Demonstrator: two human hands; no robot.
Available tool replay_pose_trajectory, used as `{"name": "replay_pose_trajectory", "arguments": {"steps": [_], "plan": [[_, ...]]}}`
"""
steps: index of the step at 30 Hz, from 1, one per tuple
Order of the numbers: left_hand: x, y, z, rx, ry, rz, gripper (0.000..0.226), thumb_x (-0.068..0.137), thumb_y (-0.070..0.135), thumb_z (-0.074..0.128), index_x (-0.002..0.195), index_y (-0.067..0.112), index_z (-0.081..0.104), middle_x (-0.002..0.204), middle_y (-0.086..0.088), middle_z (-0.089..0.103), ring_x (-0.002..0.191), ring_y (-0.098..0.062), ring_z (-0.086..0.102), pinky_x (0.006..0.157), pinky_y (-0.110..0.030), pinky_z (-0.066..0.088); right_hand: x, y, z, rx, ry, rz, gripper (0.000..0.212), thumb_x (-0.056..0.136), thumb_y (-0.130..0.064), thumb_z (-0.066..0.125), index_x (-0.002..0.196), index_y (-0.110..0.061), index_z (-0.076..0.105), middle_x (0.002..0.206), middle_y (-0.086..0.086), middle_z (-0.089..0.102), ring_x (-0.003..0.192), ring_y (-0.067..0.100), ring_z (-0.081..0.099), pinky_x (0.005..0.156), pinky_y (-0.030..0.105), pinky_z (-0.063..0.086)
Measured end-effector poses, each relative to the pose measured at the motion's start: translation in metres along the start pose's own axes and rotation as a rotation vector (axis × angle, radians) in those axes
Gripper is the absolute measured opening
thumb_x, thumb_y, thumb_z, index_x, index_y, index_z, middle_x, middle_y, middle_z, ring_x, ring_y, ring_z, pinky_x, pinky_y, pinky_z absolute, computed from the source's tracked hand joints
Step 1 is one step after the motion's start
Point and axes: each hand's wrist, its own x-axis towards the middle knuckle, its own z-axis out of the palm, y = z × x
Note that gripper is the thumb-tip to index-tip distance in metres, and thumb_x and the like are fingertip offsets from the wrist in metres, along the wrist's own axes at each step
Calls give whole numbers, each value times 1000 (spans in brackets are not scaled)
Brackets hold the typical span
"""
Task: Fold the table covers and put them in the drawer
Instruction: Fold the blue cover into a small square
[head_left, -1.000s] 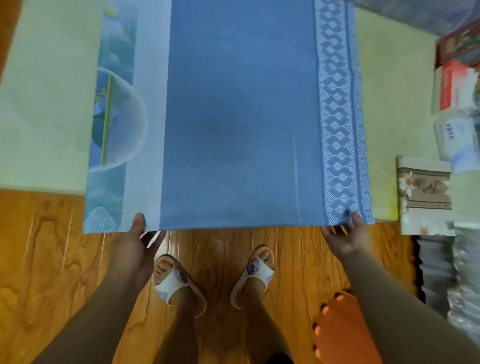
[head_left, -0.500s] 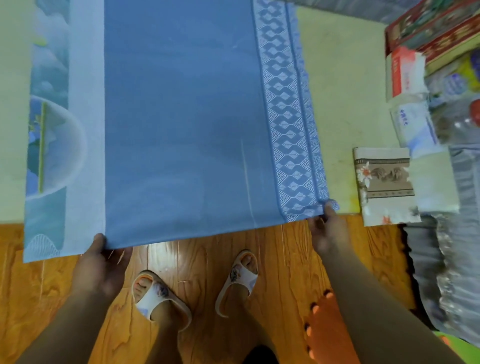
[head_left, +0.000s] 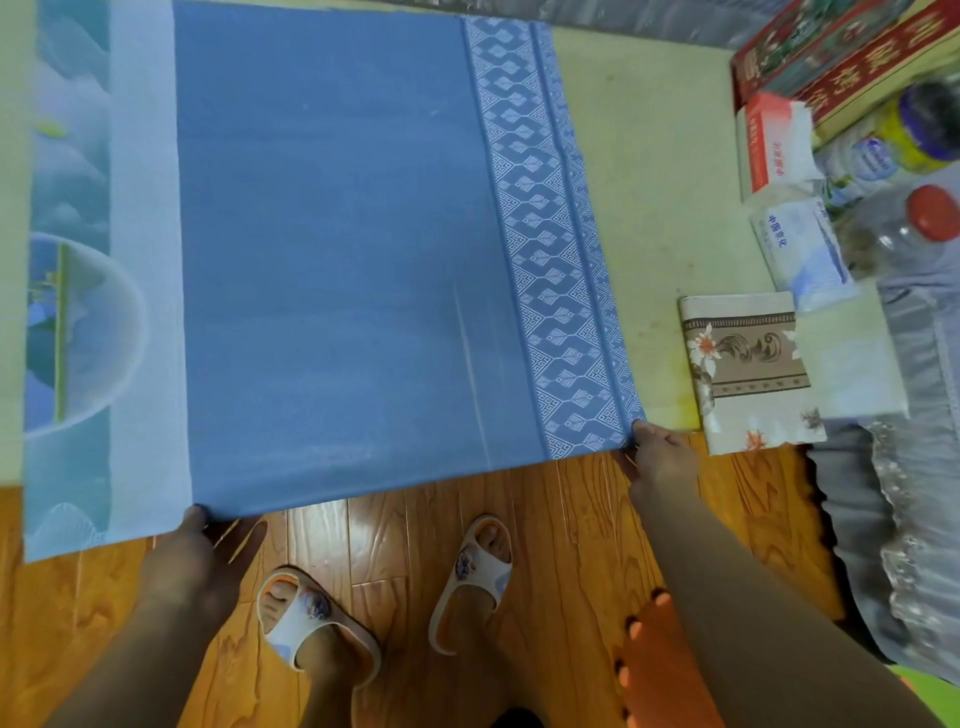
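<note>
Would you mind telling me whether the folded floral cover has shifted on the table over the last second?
No. The folded floral cover still overhangs the table at its near edge, beside the blue cover; only the camera has swung.

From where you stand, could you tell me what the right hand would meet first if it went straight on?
Probably only the blue cover that the right hand already pinches; depth is unclear.

Soft, even indoor light; wide-angle bending and blur toward the right edge.
</note>
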Motion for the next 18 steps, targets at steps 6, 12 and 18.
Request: {"name": "replay_pose_trajectory", "arguments": {"steps": [6,12,18], "plan": [[3,5,-1,-28,62,5,24,106,13,44,128,12,55,108,1,68,106,-15,66,94,-36,53,-1,3,0,-39,4,-27,3,96,-12,66,94,-10,64,101,12,72,92,23,70,78,41,62],[5,6,10,59,243,-33,28,102,5,38,122,12,55,106,-6,62,93,-19,66,86,-36,55,-2,5,5,-18,38,-30,5,97,-15,64,96,-10,63,99,11,70,88,21,69,78,40,62],[-8,27,6,-96,234,79,13,87,14,50,89,17,62,74,0,59,65,-14,59,74,-30,55,-9,16,17,17,101,-32,33,90,-28,73,115,-11,60,103,8,70,85,20,70,71,39,61]]}}
